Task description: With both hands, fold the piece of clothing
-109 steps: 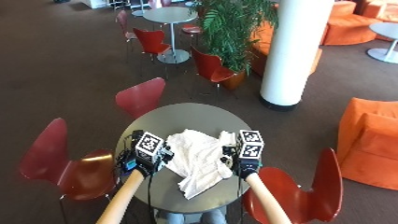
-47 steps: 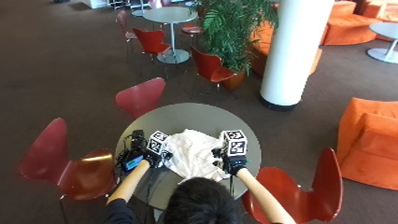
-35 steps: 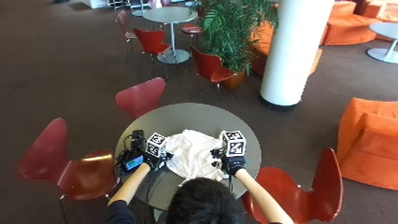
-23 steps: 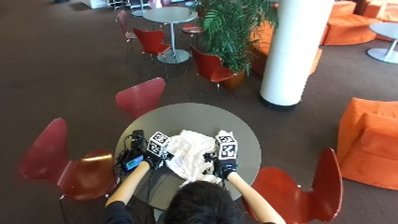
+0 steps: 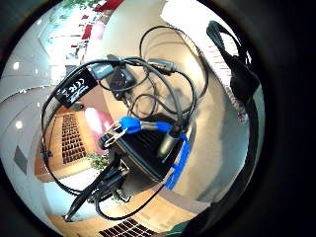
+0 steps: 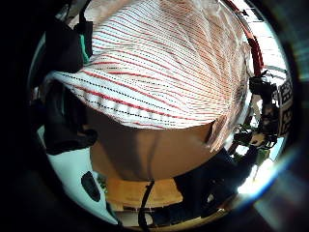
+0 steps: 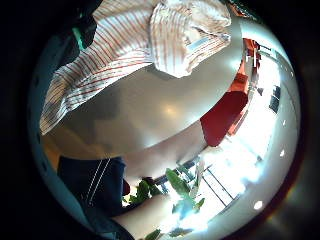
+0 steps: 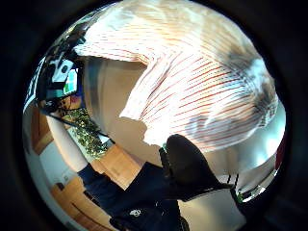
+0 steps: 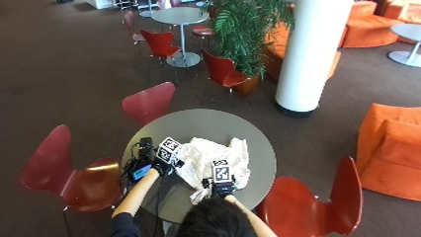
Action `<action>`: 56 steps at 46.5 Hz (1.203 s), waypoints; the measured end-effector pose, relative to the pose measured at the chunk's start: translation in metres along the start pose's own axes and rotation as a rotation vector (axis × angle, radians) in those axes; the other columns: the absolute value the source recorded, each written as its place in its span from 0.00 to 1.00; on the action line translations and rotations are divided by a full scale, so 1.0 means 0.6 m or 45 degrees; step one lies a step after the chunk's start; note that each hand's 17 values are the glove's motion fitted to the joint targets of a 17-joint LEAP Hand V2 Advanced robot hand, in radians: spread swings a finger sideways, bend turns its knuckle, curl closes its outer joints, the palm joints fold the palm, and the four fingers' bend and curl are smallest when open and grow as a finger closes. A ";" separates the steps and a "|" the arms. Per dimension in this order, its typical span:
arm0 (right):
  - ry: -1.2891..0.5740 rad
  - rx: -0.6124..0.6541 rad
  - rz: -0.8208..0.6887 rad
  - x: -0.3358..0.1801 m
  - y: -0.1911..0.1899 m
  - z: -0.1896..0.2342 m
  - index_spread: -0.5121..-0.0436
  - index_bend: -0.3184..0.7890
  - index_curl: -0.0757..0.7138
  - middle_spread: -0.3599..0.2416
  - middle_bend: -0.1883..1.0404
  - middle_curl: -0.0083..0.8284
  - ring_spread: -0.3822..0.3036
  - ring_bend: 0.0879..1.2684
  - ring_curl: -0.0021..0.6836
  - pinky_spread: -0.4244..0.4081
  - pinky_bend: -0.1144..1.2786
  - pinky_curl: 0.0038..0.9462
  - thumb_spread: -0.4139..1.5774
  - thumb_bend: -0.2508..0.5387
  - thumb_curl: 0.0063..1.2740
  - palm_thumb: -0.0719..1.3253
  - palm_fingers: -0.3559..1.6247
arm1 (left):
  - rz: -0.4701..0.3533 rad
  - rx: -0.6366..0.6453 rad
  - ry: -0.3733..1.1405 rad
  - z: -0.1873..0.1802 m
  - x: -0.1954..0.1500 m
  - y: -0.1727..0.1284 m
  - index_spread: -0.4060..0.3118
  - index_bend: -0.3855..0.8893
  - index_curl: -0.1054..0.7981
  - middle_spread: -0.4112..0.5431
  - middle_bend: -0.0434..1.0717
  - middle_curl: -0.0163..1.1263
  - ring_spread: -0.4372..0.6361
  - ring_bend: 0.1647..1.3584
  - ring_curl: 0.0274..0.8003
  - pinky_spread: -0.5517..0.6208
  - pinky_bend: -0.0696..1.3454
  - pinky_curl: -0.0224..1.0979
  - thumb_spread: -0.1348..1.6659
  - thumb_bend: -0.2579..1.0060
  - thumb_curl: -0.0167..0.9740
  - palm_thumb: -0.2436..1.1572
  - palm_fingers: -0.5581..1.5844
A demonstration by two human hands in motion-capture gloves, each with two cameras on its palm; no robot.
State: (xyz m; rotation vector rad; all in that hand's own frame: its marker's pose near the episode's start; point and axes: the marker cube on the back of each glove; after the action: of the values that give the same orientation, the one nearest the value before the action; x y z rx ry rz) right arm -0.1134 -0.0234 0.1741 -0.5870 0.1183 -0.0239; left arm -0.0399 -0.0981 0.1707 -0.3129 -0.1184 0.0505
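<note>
Both hands, left hand (image 9: pixel 161 167) and right hand (image 9: pixel 222 187), rest on the white garment (image 9: pixel 214 155) on the round table (image 9: pixel 197 123).

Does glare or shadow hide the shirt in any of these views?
Outside view: even light, the shirt on the table shows plainly. Right little finger side palm view: window glare on the bare table top, not on the shirt. Right thumb side palm view: a soft shadow patch on the shirt, stripes still show. Left thumb side palm view: shirt well lit.

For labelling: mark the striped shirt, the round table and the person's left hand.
striped shirt (image 9: pixel 217 153), outside view, middle of the cloth.
round table (image 9: pixel 204 123), outside view, bare far part of the top.
left hand (image 9: pixel 161 167), outside view, glove at the shirt's left edge.
</note>
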 end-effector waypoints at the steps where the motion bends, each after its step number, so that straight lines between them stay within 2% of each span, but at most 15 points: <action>1: 0.003 0.016 0.007 -0.002 -0.002 0.003 0.82 0.35 0.31 0.57 0.32 0.51 0.39 0.41 0.62 0.44 0.48 0.41 0.76 0.27 0.27 0.45 0.43 | 0.010 0.004 0.009 0.001 0.001 -0.001 0.19 0.44 0.63 0.13 0.32 0.46 0.11 0.13 0.49 0.20 0.24 0.38 0.76 0.20 0.51 0.73 0.80; 8: -0.004 0.028 0.037 -0.017 -0.010 0.018 0.85 0.37 0.31 0.58 0.33 0.52 0.39 0.42 0.62 0.44 0.49 0.41 0.74 0.28 0.27 0.43 0.43 | -0.046 0.005 -0.014 -0.001 -0.009 -0.001 0.19 0.43 0.64 0.13 0.32 0.47 0.11 0.13 0.50 0.20 0.24 0.38 0.78 0.20 0.50 0.73 0.80; 13: -0.003 -0.029 -0.093 -0.039 -0.012 0.027 0.87 0.36 0.31 0.59 0.33 0.53 0.38 0.43 0.63 0.44 0.49 0.40 0.74 0.28 0.28 0.42 0.43 | -0.038 0.017 -0.014 -0.005 -0.010 0.000 0.19 0.43 0.64 0.12 0.31 0.48 0.11 0.13 0.51 0.20 0.24 0.38 0.78 0.20 0.49 0.73 0.80; 18: 0.032 0.049 0.007 -0.037 -0.023 0.020 0.88 0.37 0.31 0.59 0.34 0.54 0.37 0.42 0.63 0.44 0.49 0.40 0.73 0.29 0.28 0.44 0.43 | -0.025 0.022 -0.010 -0.004 -0.010 -0.002 0.19 0.43 0.64 0.13 0.31 0.48 0.11 0.13 0.51 0.20 0.24 0.38 0.79 0.20 0.49 0.73 0.79; 22: 0.011 0.008 0.071 -0.031 -0.016 0.017 0.90 0.38 0.32 0.59 0.34 0.55 0.37 0.42 0.63 0.44 0.48 0.40 0.73 0.29 0.29 0.45 0.43 | -0.089 -0.002 -0.051 -0.001 -0.019 0.001 0.19 0.43 0.64 0.13 0.31 0.49 0.11 0.13 0.51 0.20 0.23 0.39 0.79 0.20 0.48 0.73 0.79; 28: -0.017 0.144 0.084 -0.015 -0.032 0.000 0.81 0.41 0.35 0.53 0.32 0.54 0.32 0.42 0.62 0.32 0.50 0.38 0.73 0.35 0.32 0.55 0.55 | -0.034 -0.024 -0.010 0.004 -0.012 0.006 0.19 0.43 0.65 0.13 0.30 0.49 0.10 0.12 0.51 0.19 0.23 0.39 0.79 0.20 0.48 0.73 0.79; 29: -0.035 0.140 0.083 -0.013 -0.034 -0.001 0.77 0.41 0.36 0.50 0.31 0.54 0.30 0.43 0.61 0.27 0.52 0.39 0.73 0.36 0.33 0.57 0.59 | -0.028 -0.031 -0.004 0.005 -0.011 0.008 0.19 0.43 0.65 0.12 0.30 0.49 0.10 0.12 0.51 0.19 0.23 0.39 0.79 0.20 0.48 0.73 0.79; 30: -0.059 0.109 0.076 -0.013 -0.035 0.000 0.78 0.40 0.35 0.50 0.31 0.54 0.31 0.41 0.60 0.29 0.50 0.38 0.73 0.35 0.33 0.56 0.57 | -0.024 -0.035 0.000 0.005 -0.010 0.009 0.19 0.43 0.65 0.12 0.30 0.49 0.10 0.12 0.51 0.19 0.23 0.39 0.79 0.20 0.47 0.73 0.79; 32: -0.099 0.039 0.077 -0.011 -0.032 0.005 0.71 0.43 0.38 0.45 0.30 0.54 0.28 0.43 0.62 0.21 0.53 0.39 0.73 0.38 0.34 0.62 0.65 | -0.018 -0.035 0.001 0.006 -0.009 0.012 0.19 0.43 0.65 0.12 0.30 0.50 0.10 0.12 0.51 0.19 0.23 0.39 0.79 0.20 0.47 0.73 0.79; 34: -0.140 0.041 0.070 -0.009 -0.031 0.008 0.67 0.42 0.39 0.43 0.29 0.53 0.26 0.43 0.62 0.18 0.53 0.39 0.72 0.39 0.35 0.64 0.68 | -0.021 -0.028 -0.006 0.006 -0.009 0.014 0.19 0.43 0.65 0.12 0.29 0.50 0.10 0.12 0.51 0.19 0.23 0.39 0.79 0.20 0.47 0.72 0.79; 39: -0.264 0.170 -0.008 -0.009 -0.040 0.005 0.58 0.47 0.46 0.34 0.30 0.55 0.22 0.43 0.65 0.12 0.52 0.40 0.65 0.37 0.38 0.70 0.79 | -0.025 -0.063 -0.009 0.011 -0.006 0.029 0.19 0.43 0.65 0.12 0.29 0.50 0.11 0.12 0.51 0.19 0.23 0.39 0.80 0.20 0.47 0.72 0.79; 42: -0.237 0.301 0.044 0.003 -0.051 -0.004 0.56 0.47 0.49 0.29 0.34 0.57 0.20 0.42 0.66 0.11 0.51 0.41 0.61 0.35 0.40 0.72 0.81 | -0.036 -0.111 -0.007 0.013 -0.005 0.043 0.19 0.43 0.65 0.12 0.28 0.50 0.11 0.12 0.51 0.20 0.23 0.39 0.80 0.20 0.46 0.72 0.79; 45: -0.227 0.305 0.085 0.017 -0.053 -0.007 0.54 0.46 0.52 0.26 0.34 0.58 0.20 0.42 0.67 0.10 0.50 0.41 0.57 0.32 0.42 0.73 0.82 | -0.059 -0.130 0.014 0.015 -0.002 0.056 0.19 0.43 0.65 0.12 0.28 0.50 0.11 0.12 0.52 0.20 0.23 0.39 0.80 0.20 0.46 0.72 0.79; 50: -0.179 0.438 0.174 0.051 -0.060 -0.019 0.51 0.47 0.56 0.22 0.37 0.60 0.18 0.40 0.67 0.08 0.48 0.40 0.49 0.30 0.46 0.76 0.83 | 0.019 -0.198 0.134 0.018 0.024 0.087 0.19 0.43 0.65 0.12 0.28 0.51 0.11 0.12 0.52 0.20 0.23 0.39 0.81 0.20 0.46 0.72 0.79; 56: -0.143 0.303 0.120 0.096 -0.029 -0.002 0.49 0.50 0.61 0.21 0.39 0.62 0.18 0.39 0.68 0.08 0.46 0.40 0.42 0.28 0.49 0.77 0.83 | 0.069 -0.228 0.170 0.016 0.072 0.142 0.20 0.43 0.65 0.13 0.28 0.51 0.11 0.13 0.52 0.20 0.23 0.39 0.81 0.20 0.45 0.73 0.80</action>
State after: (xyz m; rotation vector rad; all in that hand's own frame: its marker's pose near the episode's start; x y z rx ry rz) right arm -0.0564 -0.0419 0.1767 -0.3433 0.0333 0.0851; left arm -0.0011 -0.0111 0.1581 -0.4975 0.0185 0.0725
